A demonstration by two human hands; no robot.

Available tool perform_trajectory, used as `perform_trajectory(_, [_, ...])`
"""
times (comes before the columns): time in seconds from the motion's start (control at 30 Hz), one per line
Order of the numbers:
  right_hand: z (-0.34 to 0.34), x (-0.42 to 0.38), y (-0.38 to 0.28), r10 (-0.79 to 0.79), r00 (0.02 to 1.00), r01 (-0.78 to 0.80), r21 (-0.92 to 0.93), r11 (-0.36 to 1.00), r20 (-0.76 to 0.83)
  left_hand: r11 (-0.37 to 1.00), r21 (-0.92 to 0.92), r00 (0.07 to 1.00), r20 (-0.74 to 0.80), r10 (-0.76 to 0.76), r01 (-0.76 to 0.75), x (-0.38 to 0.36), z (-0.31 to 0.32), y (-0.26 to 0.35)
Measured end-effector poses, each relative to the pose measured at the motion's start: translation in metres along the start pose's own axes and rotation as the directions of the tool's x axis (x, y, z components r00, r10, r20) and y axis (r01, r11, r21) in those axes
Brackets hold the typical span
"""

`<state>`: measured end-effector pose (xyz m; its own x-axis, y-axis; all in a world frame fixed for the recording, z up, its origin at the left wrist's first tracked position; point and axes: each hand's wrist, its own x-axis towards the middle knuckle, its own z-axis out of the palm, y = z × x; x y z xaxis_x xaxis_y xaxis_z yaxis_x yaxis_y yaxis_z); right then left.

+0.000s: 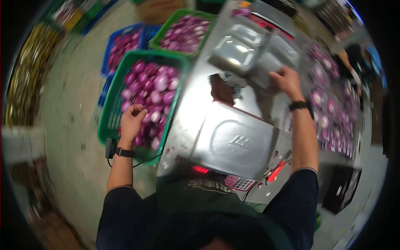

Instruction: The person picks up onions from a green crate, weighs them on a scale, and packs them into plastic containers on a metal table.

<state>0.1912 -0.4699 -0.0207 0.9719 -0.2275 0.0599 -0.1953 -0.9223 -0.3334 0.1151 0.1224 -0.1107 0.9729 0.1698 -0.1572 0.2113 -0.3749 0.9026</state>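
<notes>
My left hand (132, 121) is over a green crate (101, 121) of peeled red onions (156, 98). Its fingers are curled together among the onions, and whatever is in them is hidden. On the steel table, my right hand (287, 81) is closed at the near edge of a clear plastic tray (268, 66), part of a stack. Another stack of clear trays (235, 52) stands just left of it. Between my arms lies a scale with a flat metal plate (237, 139) and nothing on it. Its red display (200, 169) and keypad (240, 182) face me.
More onions fill a second green crate (185, 31) and a blue crate (122, 48). Packed trays of onions (331, 108) stand at the right. An orange-handled knife (276, 173) lies beside the scale. A cable crosses near my left wrist. Another person (358, 62) works at the far right.
</notes>
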Motion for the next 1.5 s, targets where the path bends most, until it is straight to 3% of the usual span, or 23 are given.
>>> perform_trajectory(0.07, [-0.007, -0.008, -0.014, 0.096, 0.993, -0.09, 0.087, 0.992, -0.066, 0.972, -0.079, 0.966, -0.122, -0.229, 0.22, -0.039, -0.056, -0.02])
perform_trajectory(0.13, [0.0, -0.013, -0.014, 0.046, 0.975, -0.051, -0.015, 0.999, -0.219, 0.969, -0.029, 0.93, -0.278, -0.243, 0.244, -0.068, -0.109, -0.081])
perform_trajectory(0.23, [0.013, -0.014, 0.005, -0.202, 0.897, 0.142, -0.177, 0.974, -0.393, 0.92, -0.022, 0.842, -0.393, -0.369, 0.392, -0.11, -0.164, -0.148])
perform_trajectory(0.3, [0.012, -0.021, -0.001, -0.154, 0.919, 0.111, -0.135, 0.985, -0.364, 0.879, -0.058, 0.78, -0.436, -0.448, 0.473, -0.129, -0.181, -0.17])
perform_trajectory(0.37, [0.003, -0.037, -0.016, -0.112, 0.936, 0.089, -0.083, 0.993, -0.333, 0.886, -0.008, 0.793, -0.443, -0.419, 0.464, -0.133, -0.18, -0.166])
perform_trajectory(0.43, [-0.01, -0.076, -0.046, -0.396, 0.862, 0.345, -0.206, 0.916, -0.317, 0.891, 0.037, 0.807, -0.444, -0.39, 0.452, -0.128, -0.173, -0.163])
perform_trajectory(0.5, [-0.008, -0.124, -0.063, -0.527, 0.829, 0.473, -0.267, 0.84, -0.187, 0.91, 0.13, 0.867, -0.381, -0.32, 0.393, -0.108, -0.17, -0.165])
perform_trajectory(0.53, [-0.002, -0.153, -0.068, -0.545, 0.825, 0.54, -0.073, 0.838, -0.147, 0.91, 0.128, 0.87, -0.371, -0.326, 0.396, -0.095, -0.167, -0.168])
perform_trajectory(0.57, [0.006, -0.184, -0.074, -0.578, 0.814, 0.573, -0.084, 0.815, -0.058, 0.925, 0.155, 0.895, -0.35, -0.276, 0.346, -0.081, -0.163, -0.174])
perform_trajectory(0.63, [0.005, -0.241, -0.129, -0.528, 0.83, 0.529, 0.044, 0.847, 0.181, 0.936, 0.179, 0.922, -0.304, -0.24, 0.303, -0.059, -0.15, -0.18])
perform_trajectory(0.7, [0.021, -0.282, -0.147, -0.422, 0.867, 0.417, 0.078, 0.905, 0.265, 0.897, 0.356, 0.962, -0.025, -0.271, 0.262, -0.041, -0.134, -0.171])
perform_trajectory(0.73, [0.022, -0.294, -0.158, -0.4, 0.873, 0.398, 0.067, 0.915, 0.279, 0.896, 0.358, 0.959, 0.0, -0.282, 0.263, -0.039, -0.124, -0.159])
perform_trajectory(0.77, [0.024, -0.303, -0.169, -0.352, 0.896, 0.348, 0.063, 0.935, 0.269, 0.85, 0.48, 0.898, 0.241, -0.367, 0.219, -0.038, -0.112, -0.143])
perform_trajectory(0.8, [0.025, -0.309, -0.176, -0.307, 0.917, 0.302, 0.06, 0.951, 0.256, 0.804, 0.579, 0.77, 0.448, -0.454, 0.137, -0.039, -0.1, -0.135])
perform_trajectory(0.83, [0.026, -0.314, -0.179, -0.282, 0.928, 0.282, 0.034, 0.959, 0.244, 0.806, 0.576, 0.761, 0.459, -0.457, 0.136, -0.046, -0.087, -0.134])
perform_trajectory(0.9, [0.027, -0.319, -0.183, -0.258, 0.936, 0.259, 0.025, 0.965, 0.239, 0.724, 0.666, 0.574, 0.669, -0.472, -0.181, -0.074, -0.071, -0.139])
perform_trajectory(0.93, [0.028, -0.32, -0.185, -0.243, 0.944, 0.244, 0.024, 0.97, 0.224, 0.727, 0.663, 0.572, 0.671, -0.472, -0.178, -0.09, -0.067, -0.149])
perform_trajectory(1.0, [0.031, -0.324, -0.188, -0.231, 0.947, 0.23, 0.032, 0.973, 0.221, 0.791, 0.583, 0.747, 0.607, -0.27, -0.188, -0.121, -0.061, -0.163])
perform_trajectory(1.17, [0.039, -0.329, -0.183, -0.264, 0.942, 0.245, 0.111, 0.963, 0.208, 0.891, 0.446, 0.644, 0.705, -0.297, -0.077, -0.162, -0.05, -0.169])
perform_trajectory(1.23, [0.041, -0.33, -0.181, -0.248, 0.941, 0.222, 0.13, 0.966, 0.232, 0.945, 0.327, 0.752, 0.629, -0.2, -0.022, -0.182, -0.039, -0.163])
perform_trajectory(1.37, [0.044, -0.329, -0.183, -0.314, 0.926, 0.284, 0.163, 0.945, 0.209, 0.955, 0.221, 0.81, 0.512, -0.286, 0.198, -0.211, -0.045, -0.164])
perform_trajectory(1.43, [0.045, -0.326, -0.181, -0.333, 0.917, 0.306, 0.148, 0.94, 0.217, 0.883, 0.43, 0.74, 0.529, -0.415, 0.188, -0.226, -0.053, -0.193])
perform_trajectory(1.5, [0.045, -0.324, -0.18, -0.347, 0.915, 0.32, 0.155, 0.935, 0.206, 0.596, 0.75, 0.34, 0.661, -0.669, -0.286, -0.231, -0.06, -0.231])
